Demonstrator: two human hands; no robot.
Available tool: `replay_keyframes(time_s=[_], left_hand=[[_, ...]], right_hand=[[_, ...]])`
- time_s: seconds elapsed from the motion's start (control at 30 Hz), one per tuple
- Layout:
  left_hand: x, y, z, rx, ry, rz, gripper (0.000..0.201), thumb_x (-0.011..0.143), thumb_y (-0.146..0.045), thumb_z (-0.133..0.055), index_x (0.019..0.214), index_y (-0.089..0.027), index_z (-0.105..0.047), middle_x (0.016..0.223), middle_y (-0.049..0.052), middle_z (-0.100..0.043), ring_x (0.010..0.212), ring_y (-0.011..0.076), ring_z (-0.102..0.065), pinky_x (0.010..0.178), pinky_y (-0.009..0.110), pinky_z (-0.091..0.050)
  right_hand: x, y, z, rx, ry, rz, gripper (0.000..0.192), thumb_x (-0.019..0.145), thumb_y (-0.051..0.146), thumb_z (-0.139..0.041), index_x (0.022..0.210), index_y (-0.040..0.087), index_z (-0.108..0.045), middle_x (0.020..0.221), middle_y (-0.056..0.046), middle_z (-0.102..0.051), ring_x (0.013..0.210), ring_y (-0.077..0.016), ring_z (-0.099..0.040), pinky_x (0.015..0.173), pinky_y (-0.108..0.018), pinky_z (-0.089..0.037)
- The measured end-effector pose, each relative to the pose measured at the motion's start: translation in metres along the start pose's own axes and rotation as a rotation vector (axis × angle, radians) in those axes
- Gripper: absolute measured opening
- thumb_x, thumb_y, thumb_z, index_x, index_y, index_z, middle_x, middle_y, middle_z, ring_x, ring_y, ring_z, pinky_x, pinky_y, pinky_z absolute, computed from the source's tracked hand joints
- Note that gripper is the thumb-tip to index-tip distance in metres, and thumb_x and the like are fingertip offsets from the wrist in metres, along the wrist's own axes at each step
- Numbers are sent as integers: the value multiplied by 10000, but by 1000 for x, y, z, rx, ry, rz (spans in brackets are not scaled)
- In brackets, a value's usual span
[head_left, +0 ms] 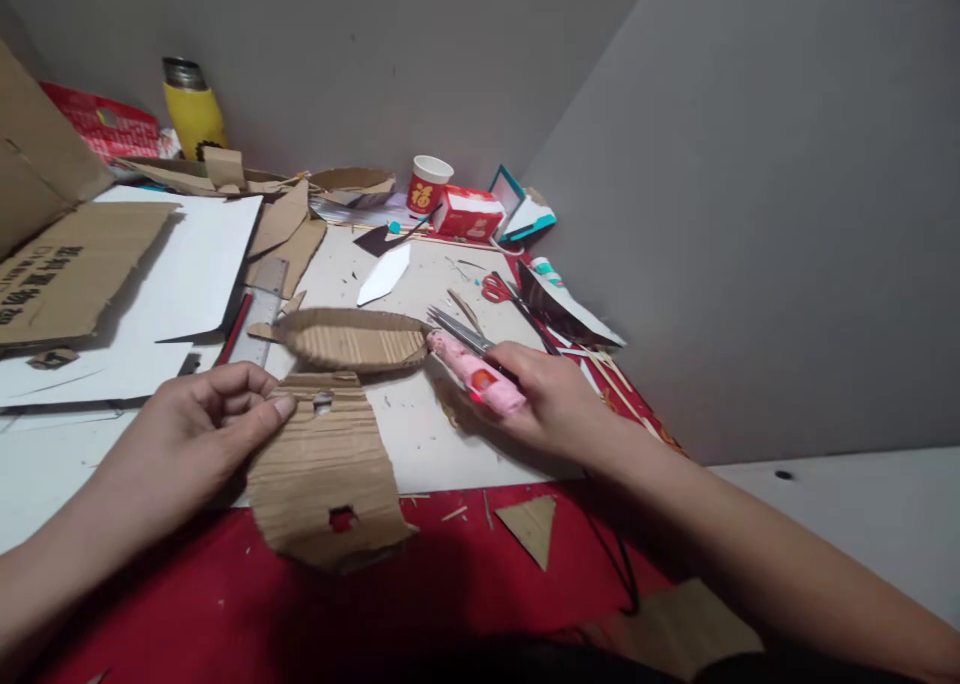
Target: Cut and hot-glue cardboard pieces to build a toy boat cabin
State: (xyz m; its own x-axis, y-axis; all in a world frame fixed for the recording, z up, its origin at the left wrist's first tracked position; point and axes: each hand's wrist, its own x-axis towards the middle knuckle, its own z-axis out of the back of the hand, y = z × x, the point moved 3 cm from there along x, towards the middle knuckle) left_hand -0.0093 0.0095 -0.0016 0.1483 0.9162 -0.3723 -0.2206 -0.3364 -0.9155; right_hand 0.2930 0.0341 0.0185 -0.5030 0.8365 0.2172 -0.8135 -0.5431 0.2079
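Note:
My left hand (232,414) pinches the top left edge of a curved piece of corrugated cardboard (322,469) with two small ragged holes. My right hand (551,394) is closed around a pink glue gun (469,369) with a lit orange-red switch. Two grey metal blades, like those of scissors (461,332), also stick out from that hand; their handles are hidden. Just left of the glue gun's tip lies a boat-shaped cardboard form (352,342) with a raised rim. I cannot tell whether the tip touches it.
Red-handled scissors (496,288), a ruler (262,304) and a white paper shape (385,274) lie beyond my hands. A paper cup (430,186), tissue pack (469,214) and yellow bottle (193,114) stand by the wall. A cardboard triangle (530,529) rests on the red cloth (450,594).

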Motion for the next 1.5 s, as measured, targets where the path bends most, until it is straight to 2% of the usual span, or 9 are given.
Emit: replay_keyframes(time_s=[0.3, 0.47, 0.53, 0.6, 0.87, 1.17, 1.27, 1.37, 1.5], left_hand=[[-6, -7, 1, 89, 59, -24, 213, 818, -376, -675, 791, -180, -595, 652, -72, -675, 584, 99, -586, 591, 184, -436], [-6, -5, 5, 95, 96, -30, 218, 814, -375, -669, 803, -167, -602, 646, -59, -662, 598, 106, -589, 566, 169, -403], [-6, -5, 6, 96, 112, -23, 243, 805, -396, -668, 790, -162, -600, 630, -42, -663, 584, 122, -594, 539, 174, -391], [-7, -6, 5, 100, 142, -11, 258, 799, -410, -670, 773, -163, -601, 633, -32, -666, 578, 129, -594, 533, 179, -391], [-3, 1, 5, 71, 280, -13, 171, 730, -321, -723, 748, -176, -633, 604, -18, -643, 530, 114, -525, 501, 181, -360], [-5, -3, 1, 56, 274, -29, 201, 687, -315, -755, 693, -178, -608, 585, -20, -618, 525, 116, -496, 510, 197, -341], [-7, -5, 0, 42, 261, -37, 224, 682, -341, -757, 706, -181, -603, 602, -13, -631, 533, 130, -516, 520, 213, -359], [-8, -4, -1, 63, 271, -59, 239, 686, -362, -750, 707, -178, -598, 604, -6, -632, 537, 139, -526, 523, 225, -373], [-6, 0, -4, 94, 274, -99, 218, 716, -358, -719, 712, -173, -604, 631, 13, -646, 568, 152, -551, 537, 240, -409]], right_hand=[[-13, -17, 12, -215, 213, -140, 339, 844, 436, -612, 1008, 141, -576, 924, -93, -642, 754, -201, -570, 623, -282, -375], [-29, 10, 30, -170, 145, 69, 287, 918, 358, -559, 1089, 129, -582, 1064, -143, -609, 925, -232, -575, 743, -326, -443], [-35, 31, 29, -58, 91, 162, 199, 959, 286, -490, 1033, 141, -604, 981, -117, -626, 906, -209, -569, 747, -319, -446], [-37, 54, 19, 28, 160, 266, 204, 980, 246, -448, 947, 151, -626, 857, -75, -628, 792, -168, -565, 709, -292, -433], [-11, 96, -7, -276, 472, 405, 144, 915, 69, -513, 821, 127, -605, 747, -30, -612, 570, -115, -482, 529, -286, -261], [-24, 124, -22, -490, 400, 674, 174, 831, -10, -440, 820, 113, -562, 672, -81, -587, 565, -197, -543, 425, -298, -290], [-19, 118, -20, -451, 441, 637, 167, 832, -10, -462, 821, 110, -578, 685, -79, -607, 567, -180, -543, 450, -286, -303], [-5, 98, -12, -236, 460, 426, 123, 859, 58, -517, 779, 126, -583, 690, -46, -621, 552, -125, -503, 505, -259, -320], [12, 80, -4, 152, 250, 237, 129, 864, 138, -530, 740, 148, -566, 681, -12, -595, 603, -100, -479, 589, -223, -372]])
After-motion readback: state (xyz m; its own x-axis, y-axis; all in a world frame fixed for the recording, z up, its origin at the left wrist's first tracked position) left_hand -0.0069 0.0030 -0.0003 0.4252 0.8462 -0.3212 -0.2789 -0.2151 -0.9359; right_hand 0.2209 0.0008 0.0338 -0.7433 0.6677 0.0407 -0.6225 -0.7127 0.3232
